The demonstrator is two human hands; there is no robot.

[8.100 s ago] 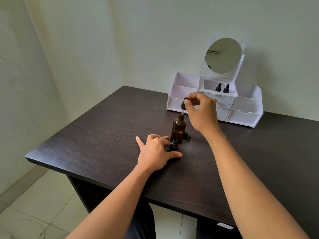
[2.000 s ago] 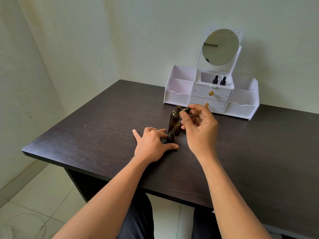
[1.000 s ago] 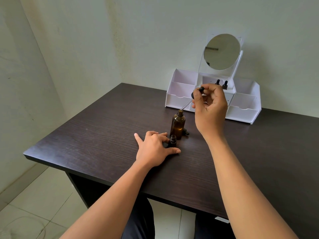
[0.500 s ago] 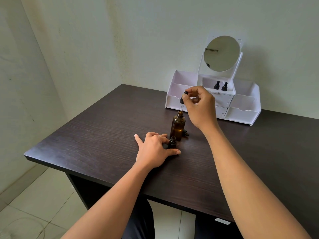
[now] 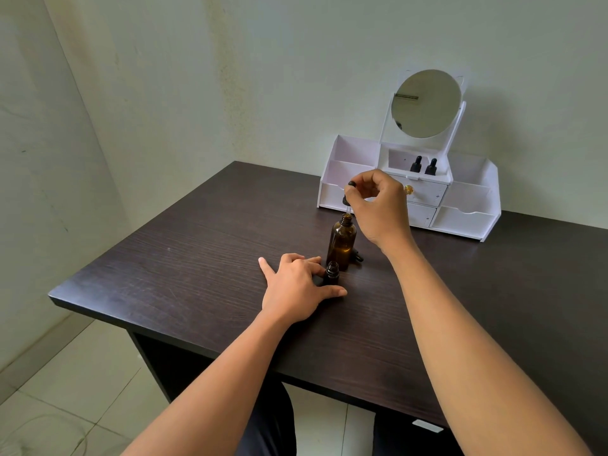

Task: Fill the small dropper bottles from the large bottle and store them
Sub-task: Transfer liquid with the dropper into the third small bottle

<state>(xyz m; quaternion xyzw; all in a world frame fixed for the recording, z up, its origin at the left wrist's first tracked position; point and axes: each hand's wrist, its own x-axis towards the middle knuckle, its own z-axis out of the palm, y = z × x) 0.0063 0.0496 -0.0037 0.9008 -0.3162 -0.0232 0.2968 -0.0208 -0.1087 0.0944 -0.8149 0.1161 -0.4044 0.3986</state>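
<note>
R hand [image 5: 378, 205] hangs over the large bottle [image 5: 342, 241], its fingers [image 5: 360, 187] pinching the dropper [image 5: 346, 200] at the black bulb end, other fingers curled loose. The dropper hangs near vertical, bulb up and glass tip down. The tip looks to be at or just inside the bottle's open mouth, but it's too thin to say how deep. The large bottle stands upright mid-tabletop [image 5: 197, 258]. It's amber glass w/ no cap, and seems part full.

L hand [image 5: 296, 284] rests on the tabletop w/ thumb and forefinger either side of the small bottle [image 5: 331, 274], gripping it low down. That bottle is upright too, uncapped, mouth up, standing just in front of the large one on the person's side. Touching or only nearly, I can't tell.

What matters next is that the small mouth sits lower than the dropper tip and toward the person from it, w/ all three long axes vertical. So I'd guess the bulb gets squeezed to load, then it's a straight lift clear of the neck, a short carry back toward the body and a drop down into the small neck. The R hand does that job, and the L only braces. Tilt the dropper and it'll likely drip.

A black cap [image 5: 358, 256] lies on its side behind the large bottle. At the back stands a white organiser [image 5: 467, 222] w/ a round mirror [image 5: 426, 103]. Two capped dropper bottles [image 5: 416, 164] stand upright in its top middle compartment, so prob. two are done and this one's in progress.
</note>
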